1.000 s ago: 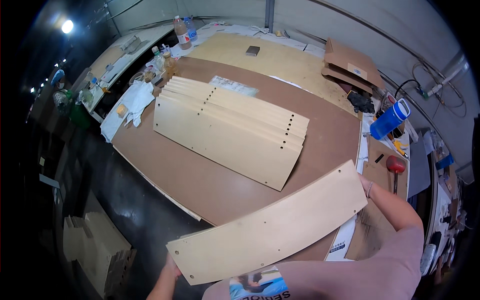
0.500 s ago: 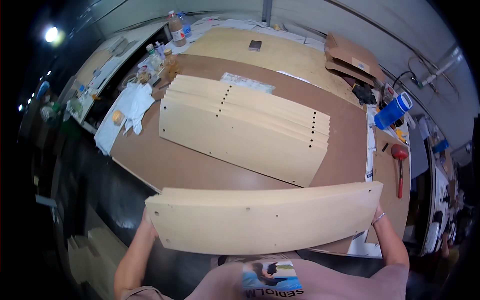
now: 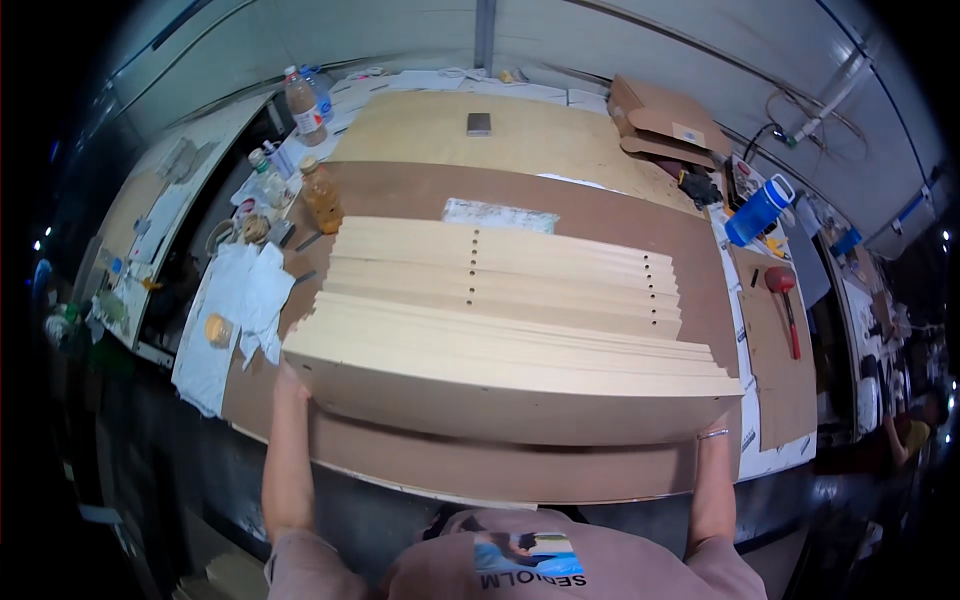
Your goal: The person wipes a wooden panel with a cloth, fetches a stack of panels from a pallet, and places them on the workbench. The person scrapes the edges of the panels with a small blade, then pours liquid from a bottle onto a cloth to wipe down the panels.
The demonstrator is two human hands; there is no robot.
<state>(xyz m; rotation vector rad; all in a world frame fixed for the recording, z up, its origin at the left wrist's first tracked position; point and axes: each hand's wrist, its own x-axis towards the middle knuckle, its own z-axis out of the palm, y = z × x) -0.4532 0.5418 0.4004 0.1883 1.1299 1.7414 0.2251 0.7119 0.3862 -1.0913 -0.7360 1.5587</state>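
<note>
I hold a stack of long, pale wooden boards by its two ends, over the near half of the brown tabletop. My left hand grips the left end and my right hand the right end; most fingers are hidden by the boards. The broad front face shows a few small holes and tilts steeply, while stepped edges fan out along the top. Directly behind are more overlapping boards lying on the table, with two rows of dark holes. The held stack partly covers them; whether they touch cannot be told.
On the left are a bottle of amber liquid, white cloths and a round orange-yellow item. A red mallet and blue bottle lie on the right. A cardboard box and small dark block sit farther back.
Both my hands have carried the held stack forward over the table, up to the lying boards. Its front face has tipped, so the layered top edges now show. The view has shifted too.
</note>
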